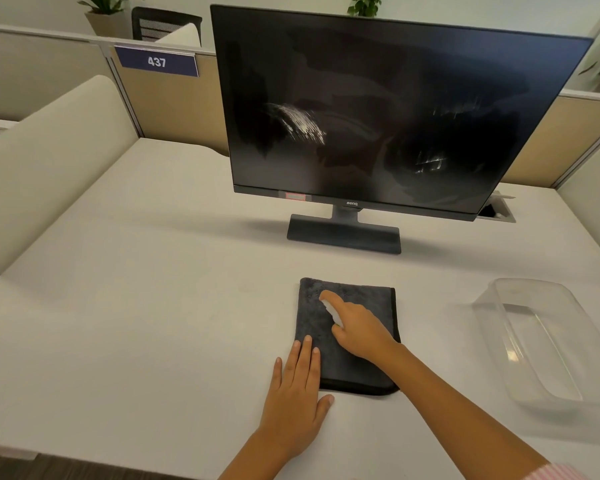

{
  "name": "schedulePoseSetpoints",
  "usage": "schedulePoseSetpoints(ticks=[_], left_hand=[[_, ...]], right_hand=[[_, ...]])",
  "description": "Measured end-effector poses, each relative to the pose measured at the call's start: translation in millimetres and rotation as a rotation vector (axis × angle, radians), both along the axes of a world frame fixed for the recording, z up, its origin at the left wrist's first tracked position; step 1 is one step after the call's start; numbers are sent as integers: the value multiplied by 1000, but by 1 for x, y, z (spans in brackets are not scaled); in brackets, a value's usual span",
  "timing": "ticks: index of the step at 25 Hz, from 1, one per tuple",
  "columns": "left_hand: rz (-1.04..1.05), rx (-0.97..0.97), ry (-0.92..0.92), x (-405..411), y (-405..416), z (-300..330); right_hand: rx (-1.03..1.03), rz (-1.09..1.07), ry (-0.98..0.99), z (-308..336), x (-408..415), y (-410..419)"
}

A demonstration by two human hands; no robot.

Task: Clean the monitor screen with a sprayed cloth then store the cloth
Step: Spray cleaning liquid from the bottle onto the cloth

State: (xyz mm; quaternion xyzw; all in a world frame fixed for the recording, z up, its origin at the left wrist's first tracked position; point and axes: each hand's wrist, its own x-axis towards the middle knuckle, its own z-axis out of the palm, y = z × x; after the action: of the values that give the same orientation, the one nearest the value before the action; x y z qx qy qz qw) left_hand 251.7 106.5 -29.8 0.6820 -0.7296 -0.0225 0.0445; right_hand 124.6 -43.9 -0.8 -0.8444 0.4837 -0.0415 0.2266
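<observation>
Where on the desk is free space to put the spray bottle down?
Widest bare patch: left of the cloth, up to the cushion. Also between monitor base and cloth. Tighter: between cloth and clear container.

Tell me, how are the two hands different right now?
The left hand lies flat and open, fingers pressing the dark cloth's edge. The right hand is curled around a small white spray bottle, held over the cloth. Both are bare and above the white desk.
</observation>
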Motion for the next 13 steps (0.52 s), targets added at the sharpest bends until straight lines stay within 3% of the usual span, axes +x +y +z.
schedulePoseSetpoints(ticks=[13], left_hand=[[5,-88,-30,-2,0,-1]], right_hand=[[12,50,-30,4,-6,-4]])
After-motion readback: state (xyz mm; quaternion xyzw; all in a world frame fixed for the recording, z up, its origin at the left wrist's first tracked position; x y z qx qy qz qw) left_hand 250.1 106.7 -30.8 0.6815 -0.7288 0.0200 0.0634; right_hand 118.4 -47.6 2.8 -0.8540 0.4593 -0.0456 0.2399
